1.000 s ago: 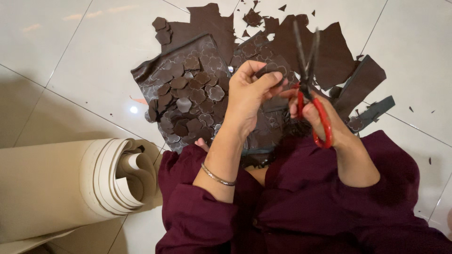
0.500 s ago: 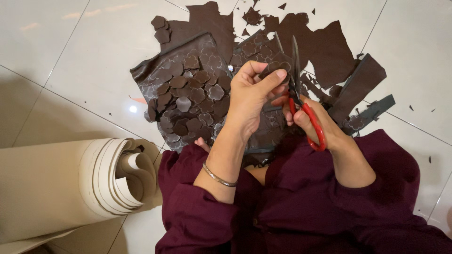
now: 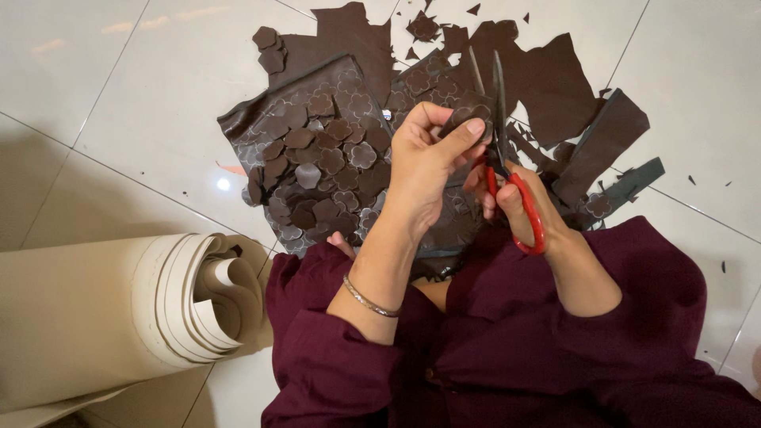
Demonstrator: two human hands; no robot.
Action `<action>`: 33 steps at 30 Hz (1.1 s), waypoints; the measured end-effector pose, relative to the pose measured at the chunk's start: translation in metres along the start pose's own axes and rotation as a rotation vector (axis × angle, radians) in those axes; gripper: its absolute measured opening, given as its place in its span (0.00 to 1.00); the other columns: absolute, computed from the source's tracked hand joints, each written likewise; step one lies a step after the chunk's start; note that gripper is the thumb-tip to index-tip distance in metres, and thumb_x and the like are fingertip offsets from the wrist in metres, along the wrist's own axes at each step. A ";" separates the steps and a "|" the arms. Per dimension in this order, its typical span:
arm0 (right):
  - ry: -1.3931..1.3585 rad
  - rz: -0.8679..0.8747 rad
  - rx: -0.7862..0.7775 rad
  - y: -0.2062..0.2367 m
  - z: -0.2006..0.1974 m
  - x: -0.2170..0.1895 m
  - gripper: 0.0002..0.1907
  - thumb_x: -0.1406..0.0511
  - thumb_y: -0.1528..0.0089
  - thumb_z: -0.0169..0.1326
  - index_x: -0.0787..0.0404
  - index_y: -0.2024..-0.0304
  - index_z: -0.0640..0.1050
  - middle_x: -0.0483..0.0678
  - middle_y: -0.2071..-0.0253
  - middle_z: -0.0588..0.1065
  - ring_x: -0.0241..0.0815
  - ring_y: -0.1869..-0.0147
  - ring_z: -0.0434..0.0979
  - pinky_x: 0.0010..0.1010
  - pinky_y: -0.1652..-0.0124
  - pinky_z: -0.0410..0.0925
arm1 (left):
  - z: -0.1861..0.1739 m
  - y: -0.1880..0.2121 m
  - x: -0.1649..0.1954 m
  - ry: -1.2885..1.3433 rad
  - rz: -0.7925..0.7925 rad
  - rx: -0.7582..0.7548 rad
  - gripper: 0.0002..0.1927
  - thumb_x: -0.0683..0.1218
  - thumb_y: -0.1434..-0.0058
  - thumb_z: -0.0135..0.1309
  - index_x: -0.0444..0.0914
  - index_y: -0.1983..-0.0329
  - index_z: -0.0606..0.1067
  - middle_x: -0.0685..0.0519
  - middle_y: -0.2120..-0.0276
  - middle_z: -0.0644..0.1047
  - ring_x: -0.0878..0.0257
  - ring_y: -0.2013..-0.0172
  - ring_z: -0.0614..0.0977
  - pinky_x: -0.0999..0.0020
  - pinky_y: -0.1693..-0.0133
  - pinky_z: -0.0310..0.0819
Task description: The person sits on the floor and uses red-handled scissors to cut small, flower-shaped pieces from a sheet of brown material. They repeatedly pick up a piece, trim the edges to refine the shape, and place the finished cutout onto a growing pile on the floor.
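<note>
left hand (image 3: 424, 158) pinches brown piece (image 3: 468, 111); right hand (image 3: 511, 202) grips red scissors (image 3: 507, 170) beside it.

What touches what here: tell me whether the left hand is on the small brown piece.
Touching. The head view shows the left hand pinching the small brown piece between thumb and fingertips.

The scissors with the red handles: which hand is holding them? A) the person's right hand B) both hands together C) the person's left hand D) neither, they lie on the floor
A: the right hand has its fingers through the red loops of the scissors, while the left hand pinches a small brown piece at the blades.
</note>
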State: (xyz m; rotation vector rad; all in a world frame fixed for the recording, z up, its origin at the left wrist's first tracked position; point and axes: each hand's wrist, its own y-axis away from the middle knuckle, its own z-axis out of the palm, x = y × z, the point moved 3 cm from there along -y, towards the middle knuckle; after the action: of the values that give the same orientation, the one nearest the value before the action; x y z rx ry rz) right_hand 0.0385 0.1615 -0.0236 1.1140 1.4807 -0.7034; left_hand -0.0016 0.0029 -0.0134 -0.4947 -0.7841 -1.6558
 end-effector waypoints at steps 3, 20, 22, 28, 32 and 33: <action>0.010 -0.014 0.015 0.000 -0.002 0.000 0.54 0.22 0.47 0.35 0.64 0.60 0.74 0.40 0.76 0.65 0.32 0.72 0.67 0.26 0.70 0.66 | 0.000 -0.001 0.002 0.012 0.008 -0.021 0.09 0.36 0.37 0.60 0.34 0.61 0.71 0.48 0.66 0.81 0.66 0.67 0.83 0.73 0.62 0.80; 0.063 -0.018 -0.105 -0.002 -0.026 0.005 0.51 0.21 0.49 0.34 0.61 0.71 0.74 0.39 0.81 0.65 0.32 0.78 0.69 0.24 0.75 0.67 | 0.000 0.000 0.020 -0.030 -0.021 -0.034 0.08 0.36 0.39 0.59 0.33 0.60 0.71 0.46 0.65 0.81 0.60 0.66 0.85 0.69 0.65 0.83; 0.061 -0.034 -0.134 -0.003 -0.027 0.006 0.51 0.21 0.49 0.34 0.60 0.72 0.73 0.39 0.81 0.65 0.32 0.78 0.69 0.23 0.76 0.66 | -0.001 0.000 0.021 -0.025 -0.016 -0.040 0.08 0.36 0.38 0.59 0.33 0.59 0.71 0.46 0.65 0.81 0.61 0.67 0.85 0.70 0.66 0.82; 0.047 -0.035 -0.138 -0.001 -0.029 0.008 0.50 0.22 0.48 0.34 0.60 0.74 0.73 0.38 0.82 0.65 0.31 0.79 0.67 0.22 0.76 0.64 | 0.000 0.001 0.025 -0.065 -0.007 -0.027 0.09 0.35 0.39 0.59 0.33 0.58 0.72 0.48 0.66 0.81 0.63 0.68 0.84 0.73 0.67 0.79; 0.023 -0.020 -0.160 -0.002 -0.031 0.007 0.49 0.22 0.49 0.36 0.60 0.73 0.73 0.38 0.82 0.64 0.30 0.79 0.67 0.22 0.77 0.64 | 0.001 0.003 0.026 -0.100 0.008 -0.019 0.10 0.35 0.39 0.60 0.34 0.58 0.72 0.49 0.66 0.81 0.65 0.69 0.83 0.76 0.68 0.76; 0.016 -0.004 -0.165 -0.001 -0.031 0.007 0.49 0.22 0.49 0.37 0.60 0.72 0.74 0.38 0.82 0.64 0.31 0.79 0.67 0.23 0.76 0.64 | 0.002 0.004 0.026 -0.110 0.014 -0.015 0.10 0.36 0.39 0.60 0.34 0.57 0.72 0.49 0.66 0.80 0.66 0.69 0.83 0.76 0.68 0.75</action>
State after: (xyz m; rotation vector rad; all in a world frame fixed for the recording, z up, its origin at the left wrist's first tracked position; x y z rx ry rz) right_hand 0.0250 0.1906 -0.0238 0.9932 1.5256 -0.5654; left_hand -0.0041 -0.0139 0.0063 -0.6042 -0.8473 -1.6331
